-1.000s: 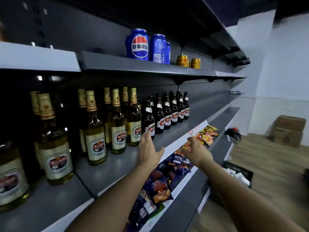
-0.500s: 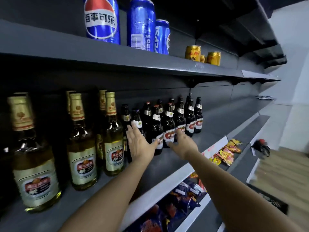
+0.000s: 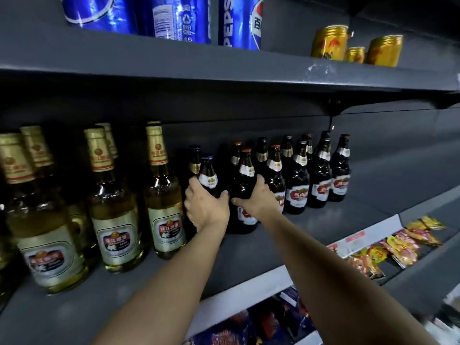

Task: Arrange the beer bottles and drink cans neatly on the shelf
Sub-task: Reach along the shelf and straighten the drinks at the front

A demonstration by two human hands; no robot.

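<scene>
Two dark brown glass beer bottles (image 3: 245, 185), just right of the clear gold-foiled bottles (image 3: 163, 195), are gripped at the shoulders, one per hand: left hand (image 3: 206, 206), right hand (image 3: 258, 200); heavy, slippery, breakable glass.

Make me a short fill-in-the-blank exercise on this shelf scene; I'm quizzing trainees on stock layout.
1. Each hand, the left hand and the right hand, grips a ____ beer bottle.
2. The blue cans stand on the shelf ____ the beer bottles.
3. The pale beer bottles have ____ foil on their necks.
4. Right of the blue cans stand smaller ____ cans.

Missing words: dark; above; gold; gold
</scene>
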